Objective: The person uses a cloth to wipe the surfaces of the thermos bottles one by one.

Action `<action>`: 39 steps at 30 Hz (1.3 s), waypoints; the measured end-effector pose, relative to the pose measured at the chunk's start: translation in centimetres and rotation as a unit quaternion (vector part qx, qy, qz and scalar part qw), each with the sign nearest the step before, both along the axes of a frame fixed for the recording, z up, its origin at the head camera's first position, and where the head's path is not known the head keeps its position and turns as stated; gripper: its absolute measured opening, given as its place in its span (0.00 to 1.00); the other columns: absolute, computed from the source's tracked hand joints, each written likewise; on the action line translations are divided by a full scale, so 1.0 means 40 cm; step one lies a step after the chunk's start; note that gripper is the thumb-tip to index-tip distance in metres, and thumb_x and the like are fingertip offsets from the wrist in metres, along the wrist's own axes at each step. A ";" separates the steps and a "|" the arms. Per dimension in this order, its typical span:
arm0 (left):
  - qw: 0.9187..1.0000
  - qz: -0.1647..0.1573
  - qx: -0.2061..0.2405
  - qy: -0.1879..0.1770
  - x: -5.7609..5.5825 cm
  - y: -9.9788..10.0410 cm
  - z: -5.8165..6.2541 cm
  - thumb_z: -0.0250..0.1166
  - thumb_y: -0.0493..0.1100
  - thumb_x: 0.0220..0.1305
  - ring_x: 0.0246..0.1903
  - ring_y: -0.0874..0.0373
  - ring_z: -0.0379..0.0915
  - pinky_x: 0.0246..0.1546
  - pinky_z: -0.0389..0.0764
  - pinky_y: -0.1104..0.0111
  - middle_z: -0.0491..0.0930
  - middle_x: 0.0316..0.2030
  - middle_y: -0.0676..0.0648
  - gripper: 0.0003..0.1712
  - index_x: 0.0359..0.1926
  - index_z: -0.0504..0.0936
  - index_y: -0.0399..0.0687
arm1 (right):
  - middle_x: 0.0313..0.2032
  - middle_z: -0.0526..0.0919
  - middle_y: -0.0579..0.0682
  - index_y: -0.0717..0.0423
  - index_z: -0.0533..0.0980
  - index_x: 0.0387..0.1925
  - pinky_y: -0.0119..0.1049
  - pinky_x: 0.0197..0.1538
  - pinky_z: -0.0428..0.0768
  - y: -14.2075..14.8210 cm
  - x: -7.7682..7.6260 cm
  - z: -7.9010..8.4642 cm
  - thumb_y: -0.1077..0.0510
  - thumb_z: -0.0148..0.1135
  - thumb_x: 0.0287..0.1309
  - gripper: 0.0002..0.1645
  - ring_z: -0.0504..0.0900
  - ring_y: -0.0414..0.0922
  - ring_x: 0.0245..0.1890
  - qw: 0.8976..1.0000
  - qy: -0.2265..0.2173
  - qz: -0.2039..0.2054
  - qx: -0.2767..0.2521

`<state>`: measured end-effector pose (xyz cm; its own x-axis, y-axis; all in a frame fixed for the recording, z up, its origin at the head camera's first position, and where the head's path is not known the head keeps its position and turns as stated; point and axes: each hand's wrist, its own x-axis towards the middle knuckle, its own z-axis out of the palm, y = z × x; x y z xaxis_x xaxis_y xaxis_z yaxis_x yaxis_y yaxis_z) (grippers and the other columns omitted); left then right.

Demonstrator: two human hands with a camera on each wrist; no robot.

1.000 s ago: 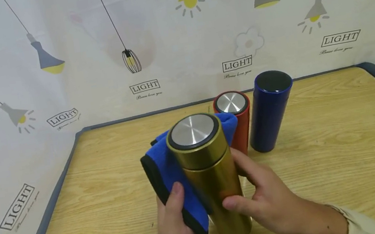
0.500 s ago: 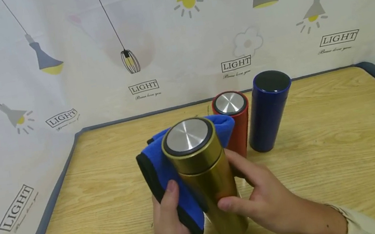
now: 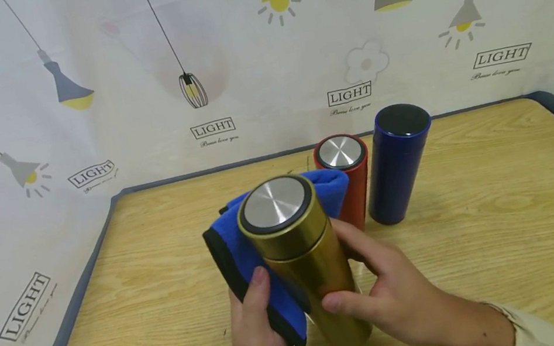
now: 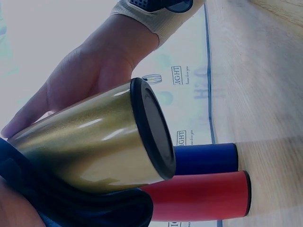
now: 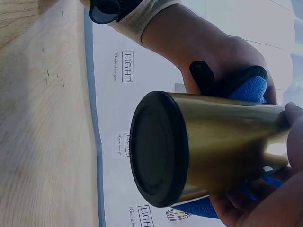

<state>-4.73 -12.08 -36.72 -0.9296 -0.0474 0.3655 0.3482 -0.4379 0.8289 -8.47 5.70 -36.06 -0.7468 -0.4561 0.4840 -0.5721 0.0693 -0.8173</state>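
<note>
A gold thermos bottle (image 3: 313, 277) with a brushed steel disc on its lid is held tilted, its top leaning left. My right hand (image 3: 397, 292) grips its side, thumb in front and fingers behind. Against the bottle's left and back side, my left hand (image 3: 257, 335) holds a folded blue cloth (image 3: 236, 244) with black edging, its thumb over the cloth. In the right wrist view the bottle's black base (image 5: 158, 151) faces the camera, raised off the table. The left fingers are mostly hidden behind the cloth.
Just behind the held bottle stands a red thermos bottle (image 3: 356, 191), partly covered by the cloth. To its right is a dark blue one (image 3: 399, 173) with a black top. The wood-grain table (image 3: 516, 210) backs onto a lamp-printed wall covering (image 3: 264, 80).
Over the last second the gold bottle's top has shifted slightly left and down, tilting more, and the cloth moved a little with it. Both hands keep their grips.
</note>
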 end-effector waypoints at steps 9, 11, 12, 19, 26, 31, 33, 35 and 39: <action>0.999 -0.007 -0.038 -0.020 0.002 0.001 0.010 0.36 0.37 0.74 0.58 0.56 0.74 0.62 0.76 0.65 0.77 0.58 0.49 0.25 0.68 0.65 0.48 | 0.58 0.81 0.48 0.50 0.66 0.70 0.37 0.58 0.80 0.004 -0.001 0.002 0.57 0.77 0.49 0.47 0.81 0.43 0.56 1.000 0.003 -0.008 -0.005; 0.999 -0.011 -0.048 -0.017 0.002 0.002 0.016 0.36 0.37 0.74 0.57 0.55 0.75 0.61 0.76 0.65 0.77 0.58 0.48 0.25 0.67 0.65 0.47 | 0.59 0.80 0.48 0.49 0.66 0.71 0.37 0.58 0.80 0.004 0.000 0.004 0.57 0.77 0.49 0.47 0.80 0.43 0.57 1.000 -0.004 -0.010 -0.002; 0.999 -0.011 -0.051 -0.016 0.002 0.002 0.017 0.36 0.37 0.74 0.57 0.56 0.75 0.61 0.76 0.65 0.77 0.57 0.49 0.25 0.67 0.65 0.47 | 0.60 0.79 0.48 0.48 0.65 0.71 0.37 0.59 0.80 0.004 0.001 0.006 0.58 0.77 0.49 0.48 0.80 0.43 0.57 1.000 -0.006 -0.012 0.000; 0.998 0.001 -0.068 0.002 -0.002 0.007 0.016 0.36 0.37 0.73 0.56 0.56 0.75 0.61 0.76 0.67 0.77 0.56 0.48 0.24 0.65 0.66 0.45 | 0.54 0.75 0.46 0.50 0.67 0.71 0.35 0.54 0.81 0.002 0.002 0.007 0.61 0.79 0.44 0.51 0.77 0.41 0.53 1.000 0.001 -0.026 -0.001; 0.998 0.022 -0.051 -0.028 0.004 0.010 -0.003 0.38 0.38 0.74 0.58 0.57 0.73 0.62 0.74 0.69 0.76 0.58 0.49 0.24 0.68 0.62 0.45 | 0.53 0.80 0.49 0.56 0.68 0.67 0.33 0.54 0.81 0.000 0.001 0.002 0.61 0.83 0.37 0.52 0.81 0.42 0.52 0.998 -0.001 -0.031 -0.050; 0.997 0.036 -0.052 -0.036 0.006 0.013 -0.010 0.40 0.40 0.74 0.59 0.57 0.72 0.63 0.73 0.69 0.75 0.59 0.48 0.26 0.70 0.60 0.44 | 0.55 0.79 0.52 0.61 0.68 0.62 0.32 0.54 0.81 -0.003 0.006 0.004 0.67 0.81 0.38 0.48 0.83 0.43 0.52 0.996 -0.016 -0.029 -0.086; 0.998 0.037 -0.047 -0.030 0.005 0.015 -0.009 0.40 0.40 0.74 0.60 0.57 0.72 0.64 0.72 0.70 0.74 0.60 0.48 0.26 0.71 0.59 0.44 | 0.56 0.79 0.51 0.60 0.69 0.63 0.32 0.55 0.81 -0.005 0.007 0.005 0.69 0.80 0.38 0.46 0.82 0.43 0.52 0.996 -0.016 -0.032 -0.079; 0.998 0.037 -0.043 -0.022 0.004 0.016 -0.007 0.40 0.39 0.74 0.60 0.57 0.71 0.65 0.72 0.70 0.74 0.60 0.48 0.26 0.71 0.59 0.44 | 0.57 0.79 0.52 0.59 0.70 0.64 0.33 0.56 0.81 -0.006 0.007 0.005 0.70 0.79 0.39 0.46 0.82 0.43 0.53 0.997 -0.012 -0.033 -0.070; 0.999 0.032 -0.038 0.004 0.003 0.017 -0.002 0.39 0.38 0.74 0.60 0.57 0.72 0.65 0.72 0.69 0.74 0.60 0.48 0.25 0.69 0.61 0.45 | 0.57 0.80 0.52 0.56 0.71 0.66 0.33 0.56 0.81 -0.007 0.006 0.003 0.69 0.79 0.40 0.48 0.83 0.42 0.54 0.998 -0.002 -0.040 -0.053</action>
<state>-4.61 -11.40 -36.81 -0.9229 -0.0790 0.3768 0.3796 -0.3502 0.8563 -8.24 5.43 -35.94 -0.7808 -0.3409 0.5237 -0.5650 0.0272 -0.8246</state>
